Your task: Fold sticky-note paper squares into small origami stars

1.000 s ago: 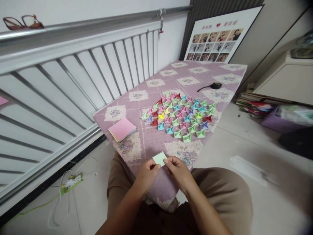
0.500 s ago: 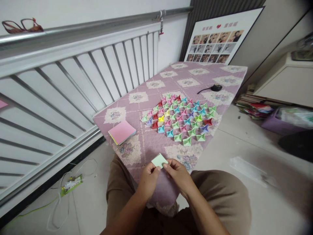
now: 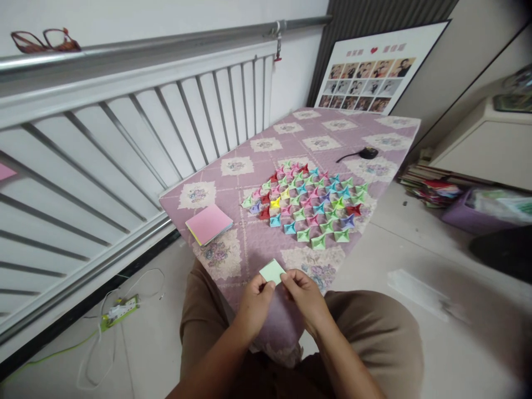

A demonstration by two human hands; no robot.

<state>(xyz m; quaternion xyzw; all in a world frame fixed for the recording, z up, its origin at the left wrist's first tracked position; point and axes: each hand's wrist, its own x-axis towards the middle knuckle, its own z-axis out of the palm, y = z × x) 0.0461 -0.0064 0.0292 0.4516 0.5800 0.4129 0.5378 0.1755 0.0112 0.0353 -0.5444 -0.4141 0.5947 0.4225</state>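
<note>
Between both hands, over the near end of the table, is a small folded square of pale green paper (image 3: 272, 271). My left hand (image 3: 258, 293) pinches its lower left side, thumb on top. The right side is pinched by my right hand (image 3: 301, 289), its thumb near the right corner. Fingers under the paper are hidden. Beyond the hands stand several folded paper pieces (image 3: 318, 242) in green, blue, pink, red, yellow and purple, set out in slanting rows. A stack of square paper (image 3: 209, 223), pink on top, lies left of them.
A floral purple cloth (image 3: 249, 183) covers the table. A black object with a short cord (image 3: 368, 153) lies toward its far right. Left runs a white radiator (image 3: 166, 116) with glasses (image 3: 45, 42) on the pipe above. A power strip (image 3: 120, 311) and cables lie on the floor.
The whole view has shifted slightly. Both hands still pinch the green paper, and my right thumb sits a little farther toward its right corner.
</note>
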